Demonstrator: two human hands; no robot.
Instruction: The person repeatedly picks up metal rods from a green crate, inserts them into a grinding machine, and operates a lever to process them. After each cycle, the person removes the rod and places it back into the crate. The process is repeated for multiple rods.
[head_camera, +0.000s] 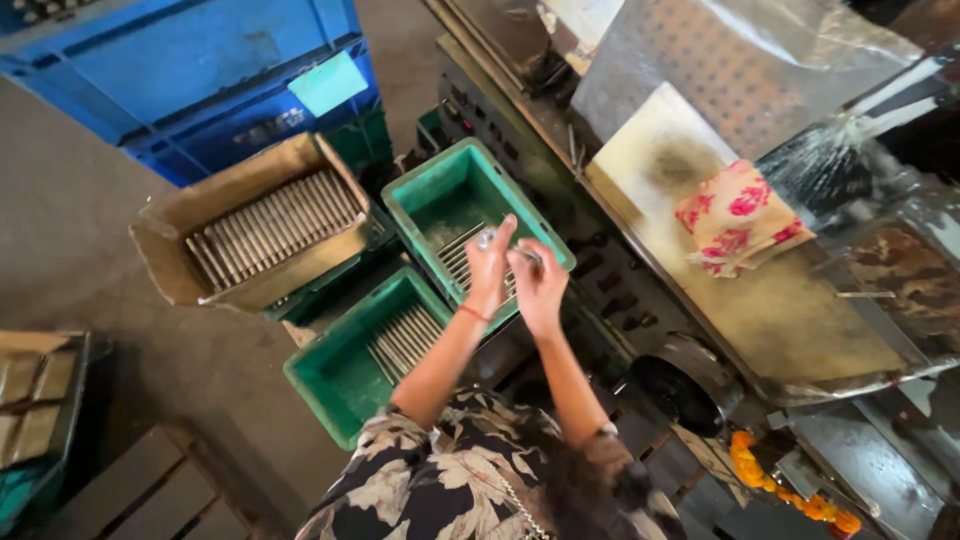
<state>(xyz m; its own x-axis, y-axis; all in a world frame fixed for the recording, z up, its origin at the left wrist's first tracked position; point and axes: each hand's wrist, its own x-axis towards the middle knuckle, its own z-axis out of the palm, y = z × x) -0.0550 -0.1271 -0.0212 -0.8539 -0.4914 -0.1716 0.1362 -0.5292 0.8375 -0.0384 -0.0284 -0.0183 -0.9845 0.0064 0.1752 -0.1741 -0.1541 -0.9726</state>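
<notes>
Both hands meet on one short bright metal rod above the upper green plastic crate.

My left hand has its grip closed round the short bright metal rod, whose rounded end shows above the fingers; my right hand curls against it, though I cannot tell whether it clasps the rod too. The rod stands nearly upright, long axis running away from me, over the upper green plastic crate, where more grey rods lie side by side. To handle it well, I judge it best kept level with those rows and held firmly. A lower green crate and a cardboard box of long rods sit nearby; a flowered cloth lies on the machine worktop.
</notes>
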